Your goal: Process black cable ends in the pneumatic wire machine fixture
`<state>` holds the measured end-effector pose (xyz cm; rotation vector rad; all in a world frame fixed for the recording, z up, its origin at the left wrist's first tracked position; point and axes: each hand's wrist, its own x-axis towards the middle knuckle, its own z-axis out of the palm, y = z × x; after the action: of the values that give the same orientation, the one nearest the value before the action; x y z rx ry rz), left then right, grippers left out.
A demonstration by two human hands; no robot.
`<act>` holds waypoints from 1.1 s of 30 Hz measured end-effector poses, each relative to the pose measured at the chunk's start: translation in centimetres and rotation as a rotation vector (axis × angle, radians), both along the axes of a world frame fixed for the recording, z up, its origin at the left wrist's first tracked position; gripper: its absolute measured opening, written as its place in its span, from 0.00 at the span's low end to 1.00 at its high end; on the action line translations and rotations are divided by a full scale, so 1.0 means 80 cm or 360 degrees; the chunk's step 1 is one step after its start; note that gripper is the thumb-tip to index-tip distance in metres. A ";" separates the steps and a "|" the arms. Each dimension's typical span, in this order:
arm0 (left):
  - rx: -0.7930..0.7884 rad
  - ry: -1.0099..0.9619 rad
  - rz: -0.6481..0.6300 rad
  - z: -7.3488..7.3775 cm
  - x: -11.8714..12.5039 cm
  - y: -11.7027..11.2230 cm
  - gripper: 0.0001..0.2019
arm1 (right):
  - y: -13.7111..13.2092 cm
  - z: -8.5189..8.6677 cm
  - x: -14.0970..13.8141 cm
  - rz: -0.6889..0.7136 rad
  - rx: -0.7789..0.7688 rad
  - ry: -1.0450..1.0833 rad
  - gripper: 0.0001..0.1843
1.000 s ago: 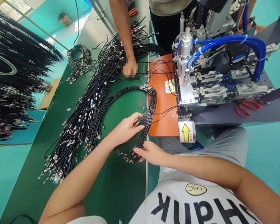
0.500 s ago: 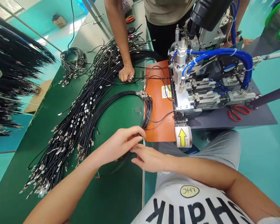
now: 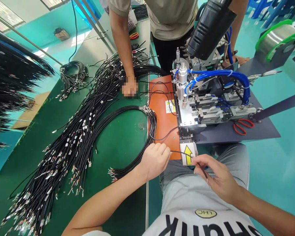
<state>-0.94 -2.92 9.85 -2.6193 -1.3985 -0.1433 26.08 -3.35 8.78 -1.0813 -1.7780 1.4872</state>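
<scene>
A thin black cable [image 3: 178, 151] stretches between my two hands in front of the machine. My left hand [image 3: 155, 160] is closed round it in a fist, near the orange plate [image 3: 163, 131]. At the cable's right part, my right hand [image 3: 215, 178] pinches it between thumb and fingers, and a short end reaches past the fingertips. Left of my left hand a curved bundle of black cables [image 3: 115, 114] lies on the green table [image 3: 118, 141]; its near end shows coloured stripped wires. A white part with a yellow arrow [image 3: 188, 154] sits just behind the held cable.
The machine [image 3: 186, 116] with blue air hoses [image 3: 218, 73] stands ahead. A large heap of black cables [image 3: 81, 121] covers the table's left. Across the table a co-worker's hand [image 3: 129, 88] rests near the cables. Red-handled scissors [image 3: 243, 127] lie on the grey base, beyond it a wire spool [image 3: 276, 39].
My hands were together at the bundle's near end. They have moved right and apart, with a cable now held between them. The view has shifted slightly.
</scene>
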 end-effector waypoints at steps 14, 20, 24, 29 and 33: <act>-0.1069 -0.0969 0.0467 -0.034 0.051 -0.018 0.10 | 0.043 -0.048 -0.012 -0.0051 -0.0150 0.0152 0.24; -0.0906 -0.0813 0.0394 -0.037 0.059 -0.007 0.08 | 0.045 -0.041 0.002 -0.0207 0.0253 -0.0009 0.05; -0.0796 -0.0993 0.0259 -0.034 0.082 0.004 0.12 | 0.048 -0.044 -0.004 -0.0201 0.0399 0.0014 0.06; -0.0684 -0.1144 0.0058 -0.043 0.095 0.020 0.05 | 0.061 -0.036 0.004 -0.0210 0.0577 -0.0052 0.06; -0.0655 -0.1180 0.0048 -0.045 0.085 0.028 0.08 | 0.081 -0.035 0.013 -0.0477 -0.0015 0.0134 0.04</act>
<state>5.88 -0.70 6.24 -3.0275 -1.8330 -1.0114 27.15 3.12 5.97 -1.2111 -1.4780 1.3377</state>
